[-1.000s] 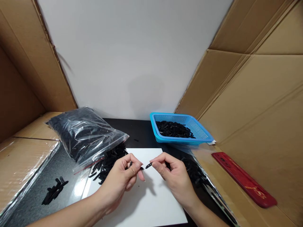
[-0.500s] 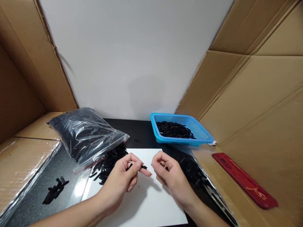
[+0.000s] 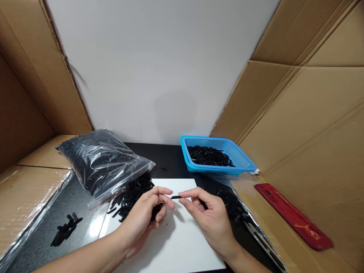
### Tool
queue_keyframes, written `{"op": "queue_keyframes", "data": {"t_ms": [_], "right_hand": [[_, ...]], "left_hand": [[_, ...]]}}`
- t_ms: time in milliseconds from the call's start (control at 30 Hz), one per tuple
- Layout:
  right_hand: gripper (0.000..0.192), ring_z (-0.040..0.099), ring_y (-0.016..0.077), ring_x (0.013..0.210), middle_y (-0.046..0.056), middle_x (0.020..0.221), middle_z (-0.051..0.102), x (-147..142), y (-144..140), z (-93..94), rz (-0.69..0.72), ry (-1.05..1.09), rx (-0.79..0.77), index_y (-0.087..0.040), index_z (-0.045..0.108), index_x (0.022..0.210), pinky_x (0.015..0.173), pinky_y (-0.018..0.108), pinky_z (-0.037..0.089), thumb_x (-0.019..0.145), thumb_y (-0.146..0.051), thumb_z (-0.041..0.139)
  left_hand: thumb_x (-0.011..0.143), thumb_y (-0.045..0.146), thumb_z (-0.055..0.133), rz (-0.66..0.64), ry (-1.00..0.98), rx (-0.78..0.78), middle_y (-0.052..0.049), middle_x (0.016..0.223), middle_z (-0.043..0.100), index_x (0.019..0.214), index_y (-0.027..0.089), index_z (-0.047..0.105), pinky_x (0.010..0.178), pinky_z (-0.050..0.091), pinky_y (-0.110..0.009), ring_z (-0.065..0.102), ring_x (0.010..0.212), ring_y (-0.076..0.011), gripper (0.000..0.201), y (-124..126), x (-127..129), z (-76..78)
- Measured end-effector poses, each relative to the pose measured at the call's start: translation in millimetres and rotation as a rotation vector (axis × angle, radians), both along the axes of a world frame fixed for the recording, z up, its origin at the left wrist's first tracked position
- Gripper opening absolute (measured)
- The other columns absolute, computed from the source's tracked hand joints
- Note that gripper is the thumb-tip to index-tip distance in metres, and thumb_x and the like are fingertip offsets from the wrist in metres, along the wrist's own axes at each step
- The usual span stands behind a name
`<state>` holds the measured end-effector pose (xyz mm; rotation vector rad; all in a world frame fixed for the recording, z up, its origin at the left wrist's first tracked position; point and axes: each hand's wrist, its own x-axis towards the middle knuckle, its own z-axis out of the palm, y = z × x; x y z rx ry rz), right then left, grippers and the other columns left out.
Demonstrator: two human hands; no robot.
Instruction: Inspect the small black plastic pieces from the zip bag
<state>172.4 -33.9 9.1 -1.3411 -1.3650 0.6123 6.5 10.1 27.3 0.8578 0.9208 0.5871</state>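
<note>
Pale wall (image 3: 156, 57) straight ahead, brown cardboard (image 3: 307, 113) up both sides, cropped by the picture edges. Dark tabletop (image 3: 159, 154) below, mostly covered, with a white sheet (image 3: 173, 246) on it; my forearms block part of that sheet. Right hand (image 3: 212, 216): thumb and index pinched together on the right end of a thin black strip (image 3: 175, 197), roughly level, above the sheet. Surface detail on the strip too small to read. Something dark also sits under my curled right fingers, mostly covered, can't say how many pieces. Left hand (image 3: 150, 212): index and thumb slightly apart at the strip's free end; contact or small gap, can't tell. Dark stuff (image 3: 155, 212) shows inside the left palm, shape and count hidden by the fingers, can't tell if it's gripped. Loose black pile (image 3: 132, 195) behind the left hand, partly under the clear bag (image 3: 102, 159); contents dark, blurred by glare on the plastic. Small black cluster (image 3: 66, 230) far left. Blue basket (image 3: 186, 155) at the back right holds more strips, lower layers hidden. Another dark heap (image 3: 231, 204) beyond my right wrist, partly blocked. Red slab (image 3: 294, 216) at far right, yellow marking unreadable.
</note>
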Motion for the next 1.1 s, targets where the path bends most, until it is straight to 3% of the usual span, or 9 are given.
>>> {"op": "queue_keyframes", "data": {"t_ms": [167, 367, 467, 667, 833, 933, 1033, 1100], "right_hand": [[0.018, 0.033, 0.0113, 0.048, -0.005, 0.052, 0.037, 0, 0, 0.7, 0.006, 0.015, -0.014, -0.018, 0.076, 0.077, 0.048, 0.025, 0.028, 0.082, -0.032, 0.065], [0.025, 0.036, 0.0124, 0.052, -0.003, 0.055, 0.043, 1, 2, 2.7, 0.033, 0.122, -0.095, -0.016, 0.072, 0.072, 0.049, 0.025, 0.03, 0.082, -0.039, 0.065], [0.028, 0.035, 0.0129, 0.054, -0.003, 0.056, 0.043, 3, 3, 2.9, 0.038, 0.143, -0.11, -0.017, 0.069, 0.07, 0.05, 0.026, 0.028, 0.083, -0.042, 0.064], [0.028, 0.032, 0.0114, 0.054, -0.004, 0.056, 0.04, 2, 1, 3.3, 0.07, 0.224, -0.117, -0.017, 0.067, 0.069, 0.05, 0.025, 0.026, 0.082, -0.041, 0.067], [0.029, 0.016, 0.0058, 0.043, -0.008, 0.051, 0.037, 2, 3, 4.5, 0.24, 0.743, -0.225, -0.019, 0.053, 0.069, 0.041, 0.02, 0.014, 0.084, -0.041, 0.063], [0.032, 0.012, 0.0036, 0.04, -0.006, 0.054, 0.049, 5, 6, 5.2, 0.368, 0.946, -0.289, -0.019, 0.049, 0.067, 0.04, 0.019, 0.011, 0.086, -0.043, 0.059], [0.031, 0.012, 0.0036, 0.04, -0.01, 0.049, 0.04, 9, 8, 2.7, 0.411, 0.865, -0.307, -0.02, 0.051, 0.071, 0.04, 0.018, 0.011, 0.086, -0.043, 0.065], [0.024, 0.015, 0.0048, 0.042, -0.011, 0.05, 0.034, 10, 9, 0.2, 0.406, 0.698, -0.282, -0.02, 0.06, 0.08, 0.041, 0.019, 0.014, 0.084, -0.042, 0.069]], "left_hand": [[0.09, 0.028, 0.056, -0.04, -0.034, 0.026, 0.0, 0.077, 0.064, 0.109, 0.017, 0.052, 0.048, 0.016, -0.022, 0.029, 0.05, -0.0054, 0.022, -1, 1, -6.4], [0.09, 0.042, 0.057, -0.113, -0.064, 0.113, -0.002, 0.07, 0.068, 0.082, 0.018, 0.049, 0.044, 0.01, -0.024, 0.021, 0.042, -0.0041, 0.027, -2, 3, -6.0], [0.09, 0.044, 0.057, -0.155, -0.065, 0.117, 0.001, 0.06, 0.061, 0.078, 0.016, 0.056, 0.043, 0.007, -0.025, 0.018, 0.04, -0.0042, 0.031, -1, 2, -3.4], [0.093, 0.043, 0.051, -0.159, -0.059, 0.151, 0.009, 0.043, 0.031, 0.068, 0.012, 0.062, 0.043, 0.008, -0.025, 0.014, 0.04, -0.0051, 0.041, -1, 1, -1.9], [0.09, 0.039, 0.056, -0.168, -0.068, 0.13, 0.001, 0.063, 0.062, 0.096, 0.014, 0.064, 0.041, 0.01, -0.024, 0.02, 0.039, -0.0043, 0.027, -2, 2, -2.9], [0.089, 0.045, 0.057, -0.221, -0.071, 0.117, -0.002, 0.062, 0.065, 0.094, 0.013, 0.064, 0.04, 0.01, -0.024, 0.02, 0.038, -0.0047, 0.033, -4, 3, -3.9], [0.087, 0.052, 0.057, -0.281, -0.082, 0.113, -0.001, 0.054, 0.062, 0.08, 0.014, 0.064, 0.039, 0.01, -0.023, 0.02, 0.038, -0.0054, 0.04, -4, 2, -5.3], [0.086, 0.055, 0.057, -0.311, -0.097, 0.105, 0.0, 0.05, 0.059, 0.073, 0.015, 0.062, 0.039, 0.009, -0.023, 0.021, 0.038, -0.0059, 0.042, -5, 1, -5.7]]}}
